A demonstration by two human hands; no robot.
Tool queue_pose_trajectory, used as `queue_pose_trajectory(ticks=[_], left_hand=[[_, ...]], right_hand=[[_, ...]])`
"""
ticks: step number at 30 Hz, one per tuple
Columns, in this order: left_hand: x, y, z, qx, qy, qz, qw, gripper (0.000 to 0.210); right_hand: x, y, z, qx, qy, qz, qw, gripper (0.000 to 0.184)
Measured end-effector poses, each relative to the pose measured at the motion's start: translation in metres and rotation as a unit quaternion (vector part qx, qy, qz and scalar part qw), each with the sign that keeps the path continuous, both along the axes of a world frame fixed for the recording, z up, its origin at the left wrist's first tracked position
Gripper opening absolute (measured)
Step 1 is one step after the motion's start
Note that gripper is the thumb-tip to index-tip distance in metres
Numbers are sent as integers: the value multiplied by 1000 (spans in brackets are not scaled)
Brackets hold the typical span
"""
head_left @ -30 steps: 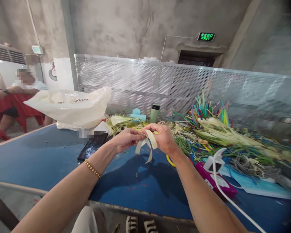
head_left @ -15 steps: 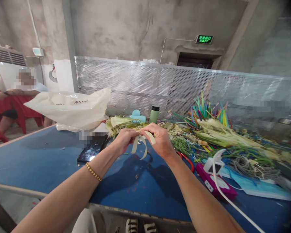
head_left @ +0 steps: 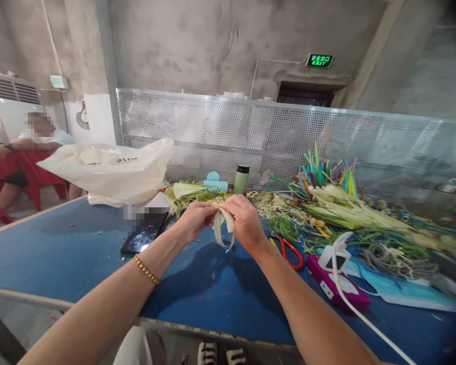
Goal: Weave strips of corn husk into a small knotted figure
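Pale corn husk strips (head_left: pixel 218 234) hang in loops from between my two hands, above the middle of the blue table (head_left: pixel 95 274). My left hand (head_left: pixel 193 220) is closed, pinching the husk at the fingertips. Right beside it, my right hand (head_left: pixel 247 223) is closed on the same husk, its fingers bent over the top. Where the fingertips meet, the pinched part is hidden. A pair of red-handled scissors (head_left: pixel 299 262) lies to the right of my right wrist.
Corn husks (head_left: pixel 338 205) and green cord (head_left: pixel 285 226) are heaped at the right. A purple power strip (head_left: pixel 336 291) with a white cable is nearer. Behind my hands stands a green bottle (head_left: pixel 241 180). Leftward are a phone (head_left: pixel 142 238), a plastic bag (head_left: pixel 114 172) and a seated person (head_left: pixel 41 137).
My right hand has turned and shifted slightly left, closer to my left hand. The hanging strips have swung into a narrower loop, and more of the scissors shows.
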State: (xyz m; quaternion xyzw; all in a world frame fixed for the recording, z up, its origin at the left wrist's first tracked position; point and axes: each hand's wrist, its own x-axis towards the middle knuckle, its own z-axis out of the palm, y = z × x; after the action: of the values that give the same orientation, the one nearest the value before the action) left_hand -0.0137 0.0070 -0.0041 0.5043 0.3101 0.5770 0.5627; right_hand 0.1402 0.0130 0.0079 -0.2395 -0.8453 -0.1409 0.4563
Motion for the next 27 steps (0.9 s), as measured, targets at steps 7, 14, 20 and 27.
queue_pose_trajectory(ticks=[7,14,20,27], left_hand=[[-1,-1,4,-5,-15,6,1000,13],[1,-1,4,-4,-30,-5,1000,17],[0,-2,5,-22,-48,-17,998,10],[-2,0,7,-30,-107,-30,993,8]], right_hand=[[2,1,0,28,-48,-46,997,26],[1,0,1,44,-64,-69,995,26],[-1,-5,2,66,-85,-107,988,27],[-3,-9,4,75,-94,-137,983,30]])
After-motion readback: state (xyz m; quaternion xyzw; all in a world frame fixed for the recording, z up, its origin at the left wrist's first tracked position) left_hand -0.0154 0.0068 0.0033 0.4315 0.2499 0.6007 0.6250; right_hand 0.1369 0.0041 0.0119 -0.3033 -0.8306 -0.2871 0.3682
